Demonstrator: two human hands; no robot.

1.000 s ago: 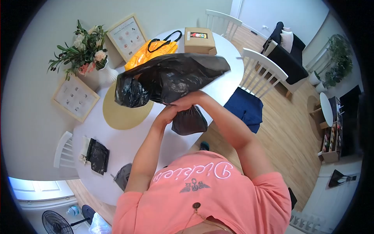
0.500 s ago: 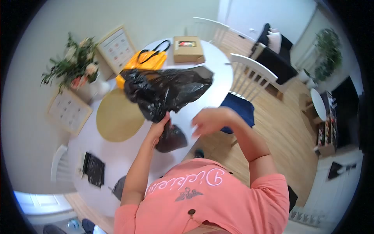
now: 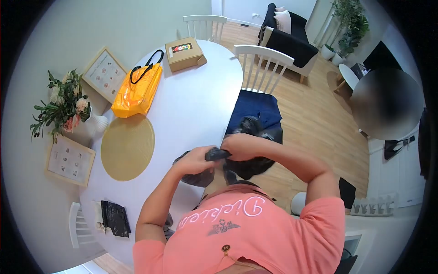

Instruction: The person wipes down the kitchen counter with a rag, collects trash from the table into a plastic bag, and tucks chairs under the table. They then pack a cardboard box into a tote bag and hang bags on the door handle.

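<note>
A black plastic bag [image 3: 251, 168] is bunched up between my hands in front of my chest, at the table's near edge. My left hand [image 3: 194, 160] is closed around one part of it, and a twisted strip stands out by the thumb. Close beside it, my right hand [image 3: 237, 146] also grips the plastic, its fingers mostly hidden. Part of the bag hangs below my left hand. More of it bulges out around my right wrist, over the floor and the blue-seated chair.
On the white table [image 3: 191, 91] are an orange bag [image 3: 139, 91], a cardboard box [image 3: 185, 55], a round gold placemat [image 3: 127, 148], a flower vase [image 3: 96, 122], two framed sheets and a folded black packet [image 3: 115, 218]. A white chair [image 3: 264, 61] stands at the right edge.
The bag has come down from over the table towards my body and is now bunched up. My right hand, bare before, has joined my left on it. The view has shifted.
</note>
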